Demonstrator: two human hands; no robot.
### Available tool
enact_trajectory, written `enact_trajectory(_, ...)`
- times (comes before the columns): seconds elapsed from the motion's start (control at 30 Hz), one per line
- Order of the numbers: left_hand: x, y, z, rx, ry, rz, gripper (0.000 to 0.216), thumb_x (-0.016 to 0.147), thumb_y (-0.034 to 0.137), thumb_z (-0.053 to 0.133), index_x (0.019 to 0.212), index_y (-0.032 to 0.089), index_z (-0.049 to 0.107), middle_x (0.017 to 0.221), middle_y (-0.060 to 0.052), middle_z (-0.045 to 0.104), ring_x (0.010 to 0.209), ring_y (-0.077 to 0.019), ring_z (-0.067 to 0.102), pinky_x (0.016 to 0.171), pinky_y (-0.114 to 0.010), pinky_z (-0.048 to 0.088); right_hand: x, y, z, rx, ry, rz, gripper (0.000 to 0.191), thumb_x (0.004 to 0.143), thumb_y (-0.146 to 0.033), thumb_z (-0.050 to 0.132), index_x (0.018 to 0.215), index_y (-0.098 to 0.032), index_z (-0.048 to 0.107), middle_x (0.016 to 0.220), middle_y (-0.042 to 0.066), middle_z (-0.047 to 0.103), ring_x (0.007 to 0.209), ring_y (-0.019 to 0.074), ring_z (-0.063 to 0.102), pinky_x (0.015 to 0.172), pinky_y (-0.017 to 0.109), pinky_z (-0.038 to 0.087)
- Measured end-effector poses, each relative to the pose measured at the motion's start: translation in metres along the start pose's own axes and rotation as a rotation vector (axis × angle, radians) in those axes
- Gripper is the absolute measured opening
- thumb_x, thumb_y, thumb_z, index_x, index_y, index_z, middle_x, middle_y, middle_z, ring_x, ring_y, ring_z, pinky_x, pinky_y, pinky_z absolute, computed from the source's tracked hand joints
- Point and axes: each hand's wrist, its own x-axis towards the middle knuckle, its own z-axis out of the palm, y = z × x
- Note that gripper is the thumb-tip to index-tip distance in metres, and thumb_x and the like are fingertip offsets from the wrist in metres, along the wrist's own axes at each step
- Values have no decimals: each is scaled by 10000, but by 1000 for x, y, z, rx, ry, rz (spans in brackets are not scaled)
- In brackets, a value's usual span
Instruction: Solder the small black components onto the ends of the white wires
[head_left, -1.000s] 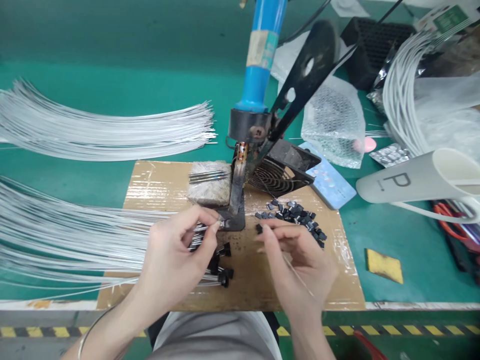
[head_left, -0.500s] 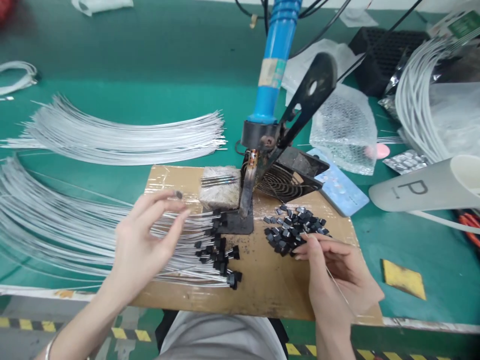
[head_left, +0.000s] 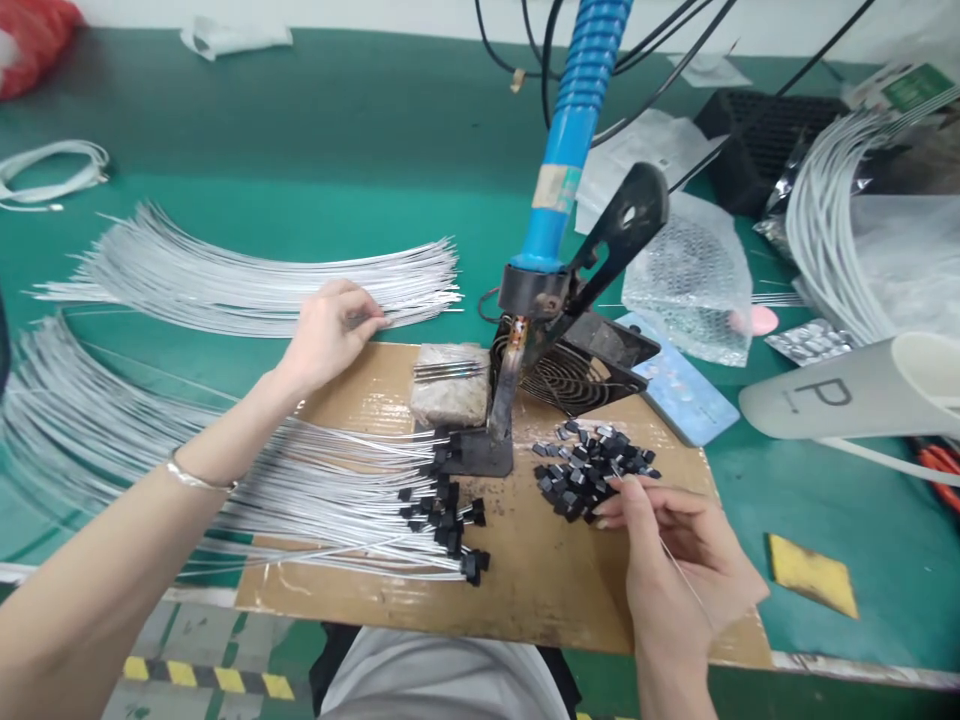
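My left hand [head_left: 330, 330] reaches over the cardboard mat [head_left: 525, 580] to the far bundle of thin white wires [head_left: 247, 290], its fingers curled on the wire ends. My right hand [head_left: 675, 560] rests at the near edge of a pile of small black parts [head_left: 592, 470], fingertips pinched together there, with a thin strand of wire running across the palm. Closer to me lies a second fan of white wires [head_left: 315, 500] whose ends carry black parts [head_left: 450, 520]. A soldering iron with a blue handle [head_left: 570, 150] stands in its black holder [head_left: 525, 370] between my hands.
A grey sponge block [head_left: 450, 390] with metal pins sits beside the holder. To the right lie a bubble-wrap bag [head_left: 690, 270], a blue card [head_left: 682, 385], a white tube marked P [head_left: 847, 385], coiled white cables [head_left: 832, 210], and a yellow pad [head_left: 814, 585].
My left hand left the near wire fan and moved up and away to the far bundle. My right hand moved from the mat's middle to the pile of black parts. The view tilted upward.
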Motion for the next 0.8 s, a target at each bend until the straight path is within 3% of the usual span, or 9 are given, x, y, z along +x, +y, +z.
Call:
enact_trajectory(0.17, -10, 2, -11, -140, 56, -40, 164, 839, 341, 787, 731, 224, 750, 971, -64, 803, 977, -261, 719, 1013, -421, 537, -1, 0, 0, 7, 6, 14, 307, 870, -386, 920, 772, -174, 722, 739, 16, 782, 546, 121, 709, 548, 231, 586)
enact_trajectory(0.4, -13, 8, -21, -349, 23, -172, 333, 708, 517, 896, 693, 211, 766, 816, -58, 813, 807, -238, 739, 840, -372, 604, -1, 0, 0, 11, 4, 7, 321, 871, -393, 916, 764, -170, 711, 746, 14, 777, 525, 119, 704, 516, 231, 586)
enact_trajectory(0.63, -15, 13, -25, -427, -24, -247, 286, 678, 458, 923, 716, 201, 804, 710, -52, 797, 673, -216, 727, 703, -342, 620, -2, 1, 0, 11, 11, -8, 349, 862, -416, 925, 745, -174, 702, 729, 11, 773, 514, 116, 699, 495, 220, 580)
enact_trajectory(0.8, -17, 10, -24, -391, 9, -220, 195, 683, 380, 901, 687, 214, 798, 764, -47, 822, 752, -221, 752, 797, -344, 617, -3, 2, -1, -5, 15, 11, 344, 863, -427, 919, 758, -173, 712, 722, 19, 772, 529, 135, 704, 511, 246, 586)
